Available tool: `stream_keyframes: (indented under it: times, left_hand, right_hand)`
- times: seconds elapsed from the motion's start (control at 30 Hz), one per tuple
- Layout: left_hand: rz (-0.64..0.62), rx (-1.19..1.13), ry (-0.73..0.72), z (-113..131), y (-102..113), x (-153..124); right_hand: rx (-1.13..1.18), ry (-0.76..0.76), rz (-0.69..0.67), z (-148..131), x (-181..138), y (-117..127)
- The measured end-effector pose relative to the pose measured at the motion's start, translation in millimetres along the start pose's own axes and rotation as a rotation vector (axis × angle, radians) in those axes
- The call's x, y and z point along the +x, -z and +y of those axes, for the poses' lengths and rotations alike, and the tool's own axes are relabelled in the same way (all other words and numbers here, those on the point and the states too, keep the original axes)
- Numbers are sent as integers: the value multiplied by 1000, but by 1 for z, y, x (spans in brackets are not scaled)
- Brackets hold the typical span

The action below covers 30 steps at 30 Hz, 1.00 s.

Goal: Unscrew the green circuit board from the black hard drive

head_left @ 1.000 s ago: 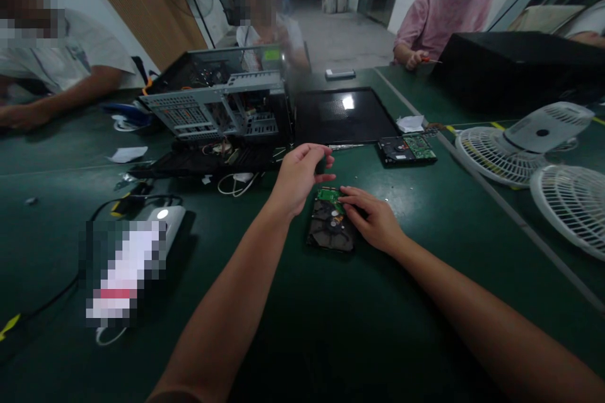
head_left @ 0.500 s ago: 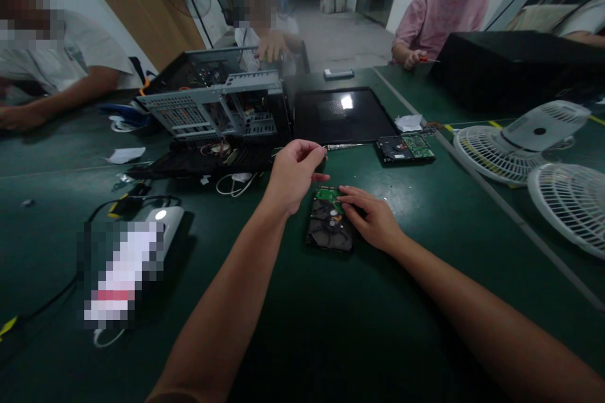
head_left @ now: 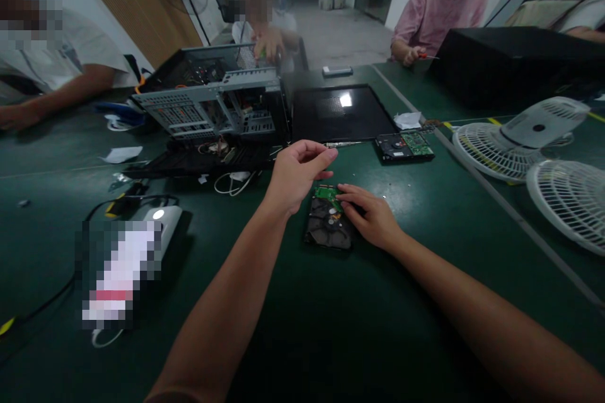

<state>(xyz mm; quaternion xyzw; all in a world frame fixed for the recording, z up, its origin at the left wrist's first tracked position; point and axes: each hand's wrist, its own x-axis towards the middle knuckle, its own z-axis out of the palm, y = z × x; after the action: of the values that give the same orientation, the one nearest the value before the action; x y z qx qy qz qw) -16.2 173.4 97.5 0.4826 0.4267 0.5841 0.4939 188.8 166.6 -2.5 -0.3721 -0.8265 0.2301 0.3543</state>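
A hard drive lies on the green table in front of me, its green circuit board uppermost at the far end. My right hand holds it from the right, thumb and fingertips on the board and edge. Above the drive's far end, apart from it, hovers my left hand. Its thumb and forefinger are pressed together in a pinch; whatever may be between them is too small or hidden to make out. A pair of tweezers or similar thin metal tool lies beyond the left fingertips, partly hidden.
An opened computer case stands at the back left, beside a black panel. A second hard drive lies at the right, near a white fan. A phone lies left. Co-workers sit around the table.
My left thumb has slid forward slightly along the forefinger, the hand staying above the drive. The right hand keeps its place. The whole view has shifted a little.
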Motion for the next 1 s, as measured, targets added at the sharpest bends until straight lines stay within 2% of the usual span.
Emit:
stream_keyframes:
  times: [0.23,0.47,0.67,1.0]
  left_hand:
    - [0,-9,48,1,3,0]
    - [86,-120,103,5,-3,0]
    - [25,-143,77,4,-1,1]
    - [53,-157,74,5,1,2]
  right_hand:
    - [-2,0,-3,0,0,1]
    - [15,-7,4,0,0,0]
    - [10,-13,8,0,0,0]
    - [24,-16,0,0,0,0]
